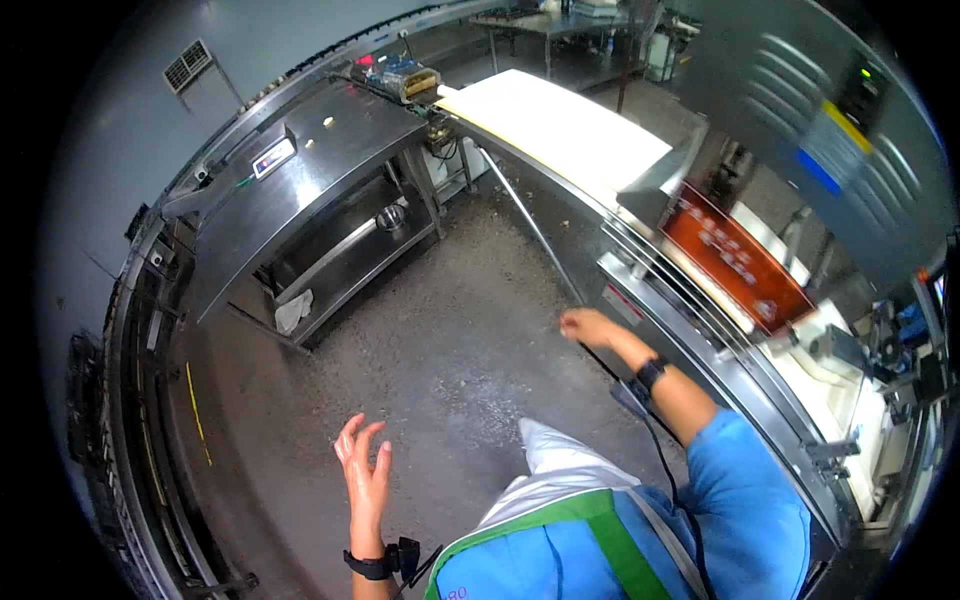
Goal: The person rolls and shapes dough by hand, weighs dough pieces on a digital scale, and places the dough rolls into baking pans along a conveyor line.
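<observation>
At the frame's lower left, the bare left hand [364, 470] spreads empty, while the bare right hand [588, 327], curled around I cannot tell what, if anything, hangs near the white-belted steel conveyor [575, 145] at upper right, seemingly between handlings, any grasp first calling for a reach.

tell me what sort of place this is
Likely a factory floor, perhaps food processing: a white conveyor belt runs toward an orange panel, and a stainless-steel worktable bears what looks like a digital scale.

The display [273, 158] sits on the table [355, 140], left of the conveyor [555, 120].
</observation>
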### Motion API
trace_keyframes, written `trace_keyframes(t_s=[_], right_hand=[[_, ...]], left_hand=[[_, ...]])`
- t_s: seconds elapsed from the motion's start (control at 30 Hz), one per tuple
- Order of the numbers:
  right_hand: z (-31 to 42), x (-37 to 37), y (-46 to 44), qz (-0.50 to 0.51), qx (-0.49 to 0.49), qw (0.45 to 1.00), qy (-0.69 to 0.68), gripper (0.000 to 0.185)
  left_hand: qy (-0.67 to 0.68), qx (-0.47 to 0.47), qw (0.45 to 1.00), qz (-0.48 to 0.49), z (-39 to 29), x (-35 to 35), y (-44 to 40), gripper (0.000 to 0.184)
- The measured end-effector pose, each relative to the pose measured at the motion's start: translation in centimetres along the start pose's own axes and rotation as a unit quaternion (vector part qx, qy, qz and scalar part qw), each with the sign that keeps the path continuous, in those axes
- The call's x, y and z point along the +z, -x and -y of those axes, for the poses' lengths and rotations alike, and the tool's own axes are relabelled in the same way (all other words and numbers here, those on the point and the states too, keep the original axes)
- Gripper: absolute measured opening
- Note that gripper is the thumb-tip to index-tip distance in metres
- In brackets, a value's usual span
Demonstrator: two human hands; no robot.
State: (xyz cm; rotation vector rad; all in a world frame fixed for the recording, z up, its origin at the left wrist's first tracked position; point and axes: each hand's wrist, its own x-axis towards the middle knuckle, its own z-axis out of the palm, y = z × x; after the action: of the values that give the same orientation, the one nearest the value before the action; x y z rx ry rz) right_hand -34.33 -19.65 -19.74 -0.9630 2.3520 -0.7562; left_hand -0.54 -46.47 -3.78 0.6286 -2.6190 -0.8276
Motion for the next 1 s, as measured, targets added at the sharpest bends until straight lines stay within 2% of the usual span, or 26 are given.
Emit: trace_keyframes(t_s=[0.1,0.2,0.27,0.4,0.47,0.5,0.53,0.57,0.6,0.63,0.67,0.73,0.8,0.87,0.93,1.0], right_hand=[[3.5,-4.4,-12.6,-0.055,-0.002,0.997,0.056,0.032],[5.5,-9.3,-26.1,-0.147,-0.013,0.983,0.108,0.031],[6.2,-13.3,-36.1,-0.264,-0.027,0.957,0.118,0.029],[4.5,-21.2,-54.2,-0.407,-0.011,0.899,0.161,0.024],[0.1,-23.8,-63.3,-0.444,0.012,0.884,0.143,0.033],[-0.7,-24.8,-65.4,-0.416,0.042,0.893,0.165,0.038],[-0.7,-26.1,-67.0,-0.373,0.061,0.892,0.250,0.045],[-2.0,-27.3,-70.7,-0.331,0.129,0.909,0.218,0.053],[-5.2,-27.4,-74.4,-0.298,0.147,0.924,0.187,0.059],[-4.5,-27.5,-75.6,-0.258,0.160,0.936,0.177,0.061],[-2.5,-28.1,-76.1,-0.223,0.242,0.915,0.231,0.054],[-1.1,-29.6,-78.2,-0.136,0.238,0.934,0.228,0.046],[0.5,-30.5,-79.4,-0.125,0.058,0.988,0.067,0.046],[8.2,-31.0,-80.5,-0.119,-0.055,0.991,-0.037,0.037],[17.6,-32.5,-82.2,-0.065,-0.060,0.959,-0.268,0.031],[23.5,-32.9,-86.6,-0.022,-0.103,0.971,-0.215,0.027]], left_hand=[[-0.001,-0.029,1.000,0.005,1.2,-0.9,-8.3,0.025],[-0.030,-0.073,0.997,-0.008,5.3,-1.6,-16.2,0.025],[-0.030,-0.130,0.991,-0.022,8.5,-1.7,-22.0,0.024],[-0.044,-0.137,0.989,-0.043,17.4,-0.1,-34.4,0.022],[-0.057,-0.176,0.982,-0.021,21.0,1.9,-40.9,0.022],[-0.038,-0.138,0.989,-0.025,20.3,1.7,-44.0,0.022],[-0.038,-0.165,0.985,-0.041,19.9,1.4,-46.7,0.022],[-0.037,-0.167,0.985,-0.025,19.4,0.6,-48.8,0.021],[-0.035,-0.162,0.986,-0.008,20.2,1.3,-51.3,0.021],[-0.021,-0.186,0.982,-0.013,20.8,0.8,-52.6,0.021],[-0.025,-0.206,0.978,-0.023,21.3,0.0,-53.8,0.021],[-0.047,-0.201,0.978,0.004,23.1,-0.8,-56.3,0.022],[-0.041,-0.220,0.975,-0.004,24.3,-2.0,-58.7,0.022],[-0.036,-0.244,0.969,-0.013,25.4,-1.4,-61.1,0.022],[-0.023,-0.248,0.968,-0.011,26.3,-1.4,-63.5,0.022],[-0.004,-0.251,0.968,-0.023,26.0,-2.0,-66.9,0.022]])
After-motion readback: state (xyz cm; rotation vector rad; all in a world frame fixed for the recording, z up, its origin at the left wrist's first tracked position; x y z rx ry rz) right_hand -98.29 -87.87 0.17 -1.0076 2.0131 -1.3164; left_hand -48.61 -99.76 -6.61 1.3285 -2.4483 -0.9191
